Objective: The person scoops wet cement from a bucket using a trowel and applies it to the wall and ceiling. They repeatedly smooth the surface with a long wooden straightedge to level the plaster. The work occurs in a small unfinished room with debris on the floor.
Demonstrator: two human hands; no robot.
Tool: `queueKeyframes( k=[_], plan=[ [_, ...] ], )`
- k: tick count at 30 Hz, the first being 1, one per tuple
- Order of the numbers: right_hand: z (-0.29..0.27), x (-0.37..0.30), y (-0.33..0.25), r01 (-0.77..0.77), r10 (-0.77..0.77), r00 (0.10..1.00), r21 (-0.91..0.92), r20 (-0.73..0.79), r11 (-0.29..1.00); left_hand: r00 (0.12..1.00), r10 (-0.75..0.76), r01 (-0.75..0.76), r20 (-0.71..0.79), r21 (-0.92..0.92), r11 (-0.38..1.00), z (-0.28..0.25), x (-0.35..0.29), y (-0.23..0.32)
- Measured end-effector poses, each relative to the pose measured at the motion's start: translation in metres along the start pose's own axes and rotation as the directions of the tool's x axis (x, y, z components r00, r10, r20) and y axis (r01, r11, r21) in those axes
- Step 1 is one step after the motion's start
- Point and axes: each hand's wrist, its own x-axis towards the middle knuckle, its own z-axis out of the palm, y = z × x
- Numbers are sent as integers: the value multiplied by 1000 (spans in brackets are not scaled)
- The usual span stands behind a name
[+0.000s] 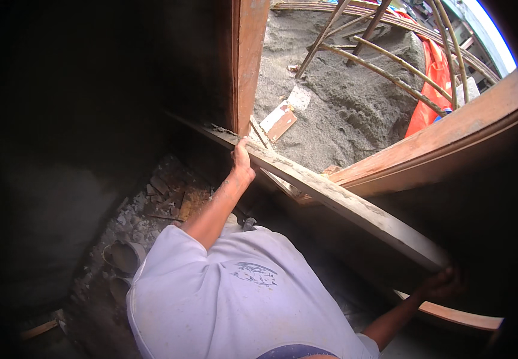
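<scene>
A long wooden plank [337, 194], pale and smeared along its upper edge, slants across the bottom of an opening, from the dark wall at left down to the lower right. My left hand [243, 160] is closed on it near the opening's left upright, thumb over the top edge. At the plank's lower right end, my right hand [441, 282] grips it in deep shadow; its fingers show only partly. The plank's far left end fades into the dark.
Reddish wooden frame pieces, a left upright [249, 66] and a right member [432, 140], border the opening. Outside lie grey sand [349, 96], wooden poles [400, 63] and an orange sheet [432, 84]. Inside, rubble [157, 191] and a bucket [121, 258] are on the floor.
</scene>
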Motion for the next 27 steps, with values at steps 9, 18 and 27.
queueKeyframes(
  k=[9,18,27],
  plan=[
    [8,53,-140,81,-168,973,450,156,889,980,-200,199,-8,-70,977,-65,115,1],
    [50,52,-204,118,-270,918,450,290,885,950,-279,278,-140,-26,960,-80,185,4],
    [72,41,-226,120,-340,850,480,402,869,942,-254,265,-221,22,964,-114,240,-3]
  ],
)
